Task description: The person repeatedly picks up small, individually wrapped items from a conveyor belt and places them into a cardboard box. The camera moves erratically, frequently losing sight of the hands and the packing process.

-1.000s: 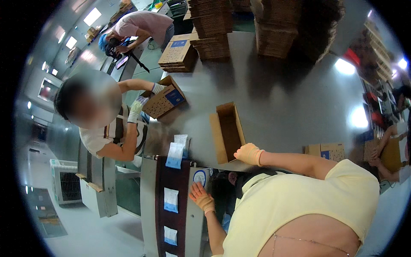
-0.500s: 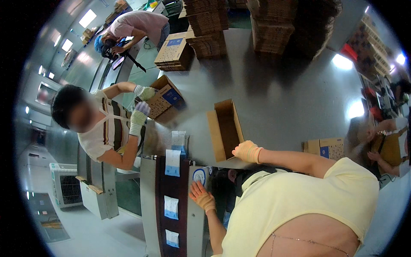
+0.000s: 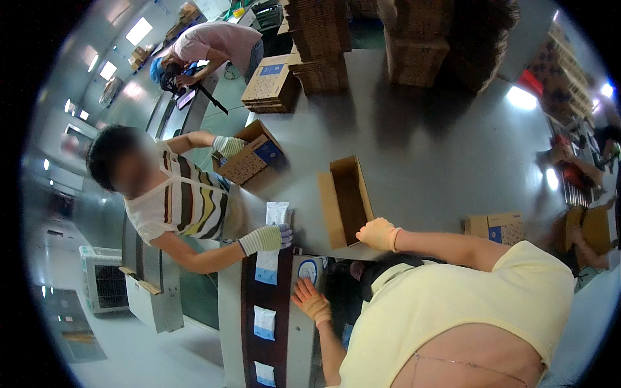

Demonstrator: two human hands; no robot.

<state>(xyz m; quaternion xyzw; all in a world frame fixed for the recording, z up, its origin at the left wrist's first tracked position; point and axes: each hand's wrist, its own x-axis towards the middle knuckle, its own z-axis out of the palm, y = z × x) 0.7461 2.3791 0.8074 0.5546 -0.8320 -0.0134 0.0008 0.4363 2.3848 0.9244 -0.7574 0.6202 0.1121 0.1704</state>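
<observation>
My right hand (image 3: 378, 234), in a pale orange glove, is closed on the near corner of an open cardboard box (image 3: 328, 205). The box stands on the grey metal table with its flaps up, and I see no contents in its dark inside. My left hand (image 3: 312, 301), gloved alike, has its fingers spread at the side frame of a conveyor (image 3: 301, 323), near a round blue-and-white mark. White-and-blue packets (image 3: 264, 323) lie in a row on the dark belt. At the belt's far end, a co-worker's striped-gloved hand (image 3: 266, 239) reaches over the packets.
The co-worker's other hand is at a second open box (image 3: 259, 155) on the left. Flattened cartons (image 3: 265, 87) and tall cardboard stacks (image 3: 414, 52) stand at the back of the table (image 3: 427, 149). Another carton (image 3: 501, 227) sits at right, near a further person.
The co-worker's near hand has moved from beside the second box to the packets at the belt's end. My hands hold nearly the same places; the whole view has shifted slightly.
</observation>
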